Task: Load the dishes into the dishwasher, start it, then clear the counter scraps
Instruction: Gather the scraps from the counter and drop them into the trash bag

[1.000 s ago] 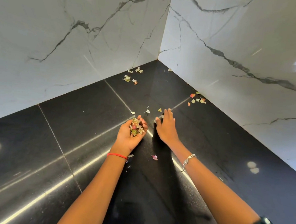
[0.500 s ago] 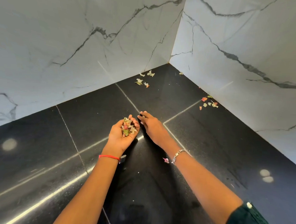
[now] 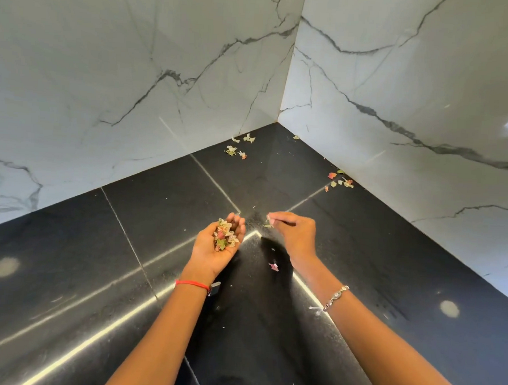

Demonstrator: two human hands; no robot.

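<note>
Compared with half a second ago, the right hand is lifted off the tabletop, its grip pinching a small scrap. The left hand is kept cupped, palm up, at the frame centre, holding the gathered scraps.

No readable txt, labels, brands or nos. anywhere in frame: nothing on the black counter, nothing on the marble walls.
</note>
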